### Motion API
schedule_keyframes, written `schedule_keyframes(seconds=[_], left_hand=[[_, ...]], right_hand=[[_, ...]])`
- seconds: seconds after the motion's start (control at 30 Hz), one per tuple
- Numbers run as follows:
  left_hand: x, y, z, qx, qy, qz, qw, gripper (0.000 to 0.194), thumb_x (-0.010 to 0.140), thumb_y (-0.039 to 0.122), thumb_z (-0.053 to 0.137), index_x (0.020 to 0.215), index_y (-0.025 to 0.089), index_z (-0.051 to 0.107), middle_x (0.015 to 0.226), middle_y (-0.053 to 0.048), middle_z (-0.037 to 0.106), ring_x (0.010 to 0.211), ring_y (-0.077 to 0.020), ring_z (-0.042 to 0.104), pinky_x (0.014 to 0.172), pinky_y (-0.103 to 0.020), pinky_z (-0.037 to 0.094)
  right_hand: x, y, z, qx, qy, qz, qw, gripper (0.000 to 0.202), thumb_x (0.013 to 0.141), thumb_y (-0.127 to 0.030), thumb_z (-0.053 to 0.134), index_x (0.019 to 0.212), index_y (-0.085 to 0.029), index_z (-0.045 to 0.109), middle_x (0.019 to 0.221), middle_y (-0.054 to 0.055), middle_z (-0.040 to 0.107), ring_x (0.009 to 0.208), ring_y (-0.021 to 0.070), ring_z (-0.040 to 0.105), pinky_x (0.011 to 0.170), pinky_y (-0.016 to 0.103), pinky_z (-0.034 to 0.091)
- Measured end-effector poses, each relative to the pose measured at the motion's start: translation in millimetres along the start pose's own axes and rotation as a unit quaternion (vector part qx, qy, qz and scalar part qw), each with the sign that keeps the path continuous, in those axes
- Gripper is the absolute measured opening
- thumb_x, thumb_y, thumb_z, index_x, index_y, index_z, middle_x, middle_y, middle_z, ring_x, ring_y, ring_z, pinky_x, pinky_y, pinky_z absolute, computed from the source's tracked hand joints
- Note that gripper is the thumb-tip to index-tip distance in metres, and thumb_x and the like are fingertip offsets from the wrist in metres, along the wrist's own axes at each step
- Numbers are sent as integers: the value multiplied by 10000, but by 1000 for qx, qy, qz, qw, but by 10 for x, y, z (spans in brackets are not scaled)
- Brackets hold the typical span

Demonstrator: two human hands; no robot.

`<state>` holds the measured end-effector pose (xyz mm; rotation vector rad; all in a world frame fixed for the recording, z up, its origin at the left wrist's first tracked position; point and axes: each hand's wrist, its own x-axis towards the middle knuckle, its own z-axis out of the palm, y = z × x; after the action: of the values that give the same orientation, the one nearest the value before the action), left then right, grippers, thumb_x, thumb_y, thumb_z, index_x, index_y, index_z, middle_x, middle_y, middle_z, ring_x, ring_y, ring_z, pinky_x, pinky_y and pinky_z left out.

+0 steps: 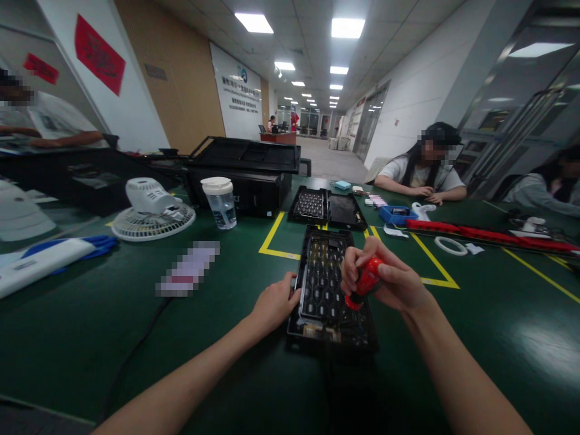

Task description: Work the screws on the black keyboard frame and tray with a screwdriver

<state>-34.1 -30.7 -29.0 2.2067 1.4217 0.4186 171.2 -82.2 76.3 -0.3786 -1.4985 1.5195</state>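
A shallow black case point(294, 326) lies lengthwise on the green table, its inside lined with rows of small dark rounded pieces point(322, 295). My left hand point(276, 302) holds the case's left edge, fingers partly hidden at the side. Over the right half of the case, my right hand point(385, 275) wraps round a thick, stubby red-and-black tool point(368, 279). It is tilted, with its lower red end down near the rows; its tip cannot be made out. Behind lies a similar case point(347, 210), opened out, with rows of pieces in its left half.
Left of the case are a phone-like blurred item point(188, 269), a lidded cup point(220, 202), a white fan point(154, 217) and a large black box point(244, 193). At right lie a blue tray point(397, 214) and white ring point(450, 245). Other people sit around the table.
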Motion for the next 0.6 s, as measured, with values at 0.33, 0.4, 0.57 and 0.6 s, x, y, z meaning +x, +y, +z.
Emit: schedule_keyframes(seconds=[0.33,0.4,0.57,0.6], left_hand=[[8,-29,23,9,8,12,1000,360,860,375,357,1174,204,397,793,-31,635,762,-178,612,676,-258,422],[7,-20,18,13,4,5,1000,361,860,364,361,1177,196,398,809,-41,637,778,-179,612,685,-258,421],[3,-5,6,11,0,1,1000,371,860,370,361,1184,194,394,809,-40,637,778,-182,612,683,-261,421],[3,-6,5,10,0,2,1000,371,860,372,358,1185,196,393,808,-40,637,777,-182,612,682,-262,421]], right_hand=[[14,-24,43,-5,21,-1,1000,95,777,-250,530,822,-202,462,810,24,494,716,172,526,621,393,461],[17,-27,47,-3,28,-5,1000,94,779,-239,530,811,-205,448,815,22,496,718,168,526,624,400,474],[17,-26,49,-2,39,-8,999,96,783,-221,527,796,-206,433,817,19,499,716,165,533,625,416,496],[17,-24,49,-3,42,-8,999,94,785,-222,526,798,-206,434,819,20,500,718,166,534,628,418,498]])
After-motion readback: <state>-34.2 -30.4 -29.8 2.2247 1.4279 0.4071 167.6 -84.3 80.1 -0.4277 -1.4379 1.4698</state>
